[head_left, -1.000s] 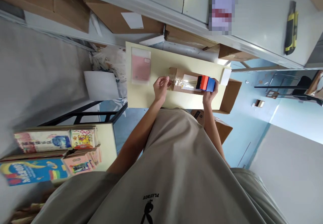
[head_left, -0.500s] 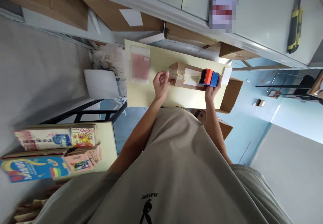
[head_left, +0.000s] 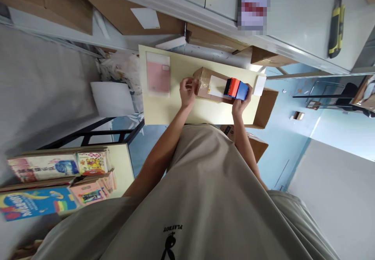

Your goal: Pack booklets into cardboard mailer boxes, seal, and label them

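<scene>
A long cardboard box (head_left: 202, 92) with a white label (head_left: 218, 87) lies on the pale yellow tabletop, and shiny clear tape shows near its left end. My right hand (head_left: 242, 102) is wrapped round a tape dispenser (head_left: 233, 88), red and blue with a black front edge, at the box's right part. At the left end, my left hand (head_left: 187, 92) has its fingers bent against the box, where the end of the packing tape (head_left: 204, 82) lies. Those fingertips are partly hidden by the hand and the box edge.
A pink sheet in a clear sleeve (head_left: 158, 74) lies on the tabletop (head_left: 156, 111) left of the box, and a white card (head_left: 259, 85) at its right. A utility knife (head_left: 336, 27) rests on the shelf above. Open cartons (head_left: 265, 107) stand to the right; picture boxes (head_left: 38, 201) lie lower left.
My left hand's fingers have gone from a pinch beside the box end to bending in against it. The dispenser stays over the right part of the box. The whole view has shifted slightly.
</scene>
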Tool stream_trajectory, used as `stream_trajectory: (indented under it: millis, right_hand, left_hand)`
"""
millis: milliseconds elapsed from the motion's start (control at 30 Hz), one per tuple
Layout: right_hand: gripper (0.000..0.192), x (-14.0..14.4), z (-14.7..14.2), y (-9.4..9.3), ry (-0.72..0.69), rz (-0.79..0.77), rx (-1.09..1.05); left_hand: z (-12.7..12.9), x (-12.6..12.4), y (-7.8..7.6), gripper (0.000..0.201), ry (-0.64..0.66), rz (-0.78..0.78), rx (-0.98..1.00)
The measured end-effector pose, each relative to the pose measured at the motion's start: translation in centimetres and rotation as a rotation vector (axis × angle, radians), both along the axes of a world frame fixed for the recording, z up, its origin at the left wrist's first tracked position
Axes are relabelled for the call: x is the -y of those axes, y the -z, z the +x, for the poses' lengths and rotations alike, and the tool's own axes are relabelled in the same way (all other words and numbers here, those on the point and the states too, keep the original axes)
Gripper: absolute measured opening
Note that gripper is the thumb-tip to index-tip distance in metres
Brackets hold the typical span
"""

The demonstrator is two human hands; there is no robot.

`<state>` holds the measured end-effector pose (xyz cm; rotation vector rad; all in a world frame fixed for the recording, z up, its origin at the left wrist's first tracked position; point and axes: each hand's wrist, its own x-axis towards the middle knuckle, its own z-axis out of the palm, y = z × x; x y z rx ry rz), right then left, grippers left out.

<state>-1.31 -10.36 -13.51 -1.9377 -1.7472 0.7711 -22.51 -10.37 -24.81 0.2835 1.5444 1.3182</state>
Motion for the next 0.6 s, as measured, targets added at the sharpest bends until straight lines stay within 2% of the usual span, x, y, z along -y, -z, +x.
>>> stream_trajectory:
  millis: [100,267,333,467,533,600]
  right_hand:
    - [0.063,0.2,-0.3,-0.2,0.036,0.012,-0.006]
    - [0.062,0.6,-0.3,0.2,-0.009,-0.023,0.024]
    - [0.063,0.7,-0.2,0.4,0.041,-0.023,0.022]
    - [0.065,1.1,-0.2,0.9,0.203,0.124,0.091]
    - [0.063,1.4,-0.4,1.0,0.155,0.174,0.179]
    - [0.062,1.9,-0.6,1.1,0.049,0.187,0.272]
  left_hand:
    - [-0.4,-0.1,-0.4,0.029,0.004,-0.019,0.006]
    - [-1.4,0.4,-3.8,0.023,0.156,0.161,-0.141]
    - [-1.6,0.6,-4.7,0.025,0.231,0.194,-0.198]
    - [-1.5,0.9,-4.3,0.027,0.310,0.190,-0.398]
    - [-1.4,1.3,-3.7,0.027,0.341,0.208,-0.461]
    - [-1.5,1.8,-3.3,0.028,0.353,0.230,-0.483]
